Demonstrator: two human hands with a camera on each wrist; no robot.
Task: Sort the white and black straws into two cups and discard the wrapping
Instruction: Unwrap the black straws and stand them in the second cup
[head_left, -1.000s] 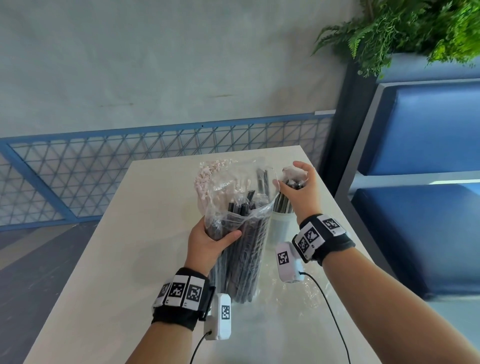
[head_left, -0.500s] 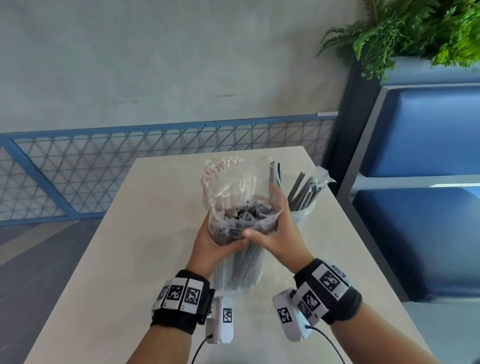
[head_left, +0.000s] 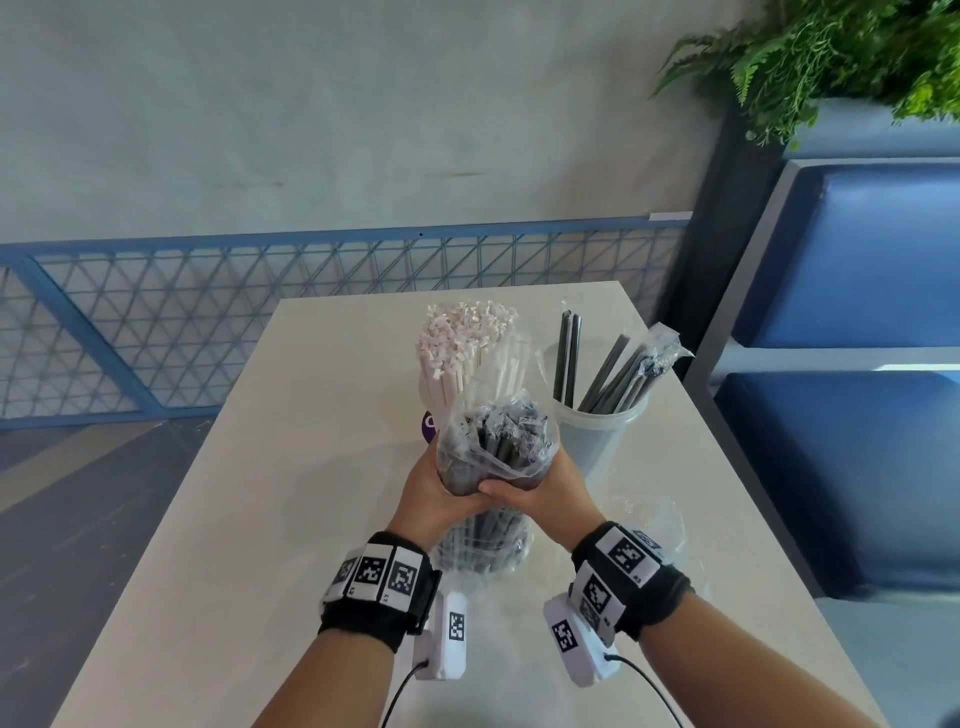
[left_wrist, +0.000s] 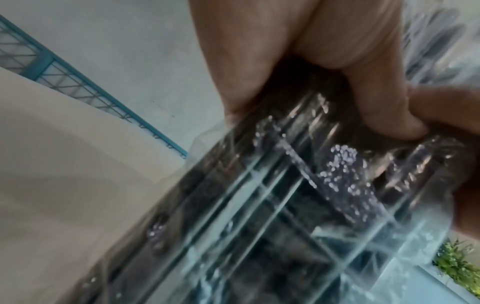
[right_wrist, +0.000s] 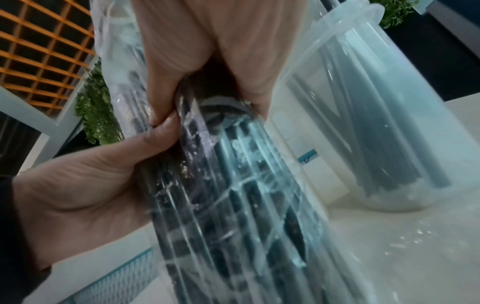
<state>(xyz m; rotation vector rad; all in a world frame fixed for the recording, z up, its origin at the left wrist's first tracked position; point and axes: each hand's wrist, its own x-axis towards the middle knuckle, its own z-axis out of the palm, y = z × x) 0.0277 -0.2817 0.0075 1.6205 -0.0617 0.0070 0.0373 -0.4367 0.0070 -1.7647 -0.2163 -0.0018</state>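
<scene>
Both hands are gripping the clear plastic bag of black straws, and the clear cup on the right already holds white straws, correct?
Not quite. Both the left hand and right hand grip the clear plastic bag of black straws, but the head view shows the clear cup holds black straws.

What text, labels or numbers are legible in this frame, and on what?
No words read clearly.
Black-and-white square code markers, not text, on both wristbands and both wrist cameras.
Tiny digits beside the band markers: too small to read.
Purple label with a white partial letter, possibly "C", behind the bag of black straws: mostly hidden, unreadable.
Plastic cup: no print visible.
</scene>
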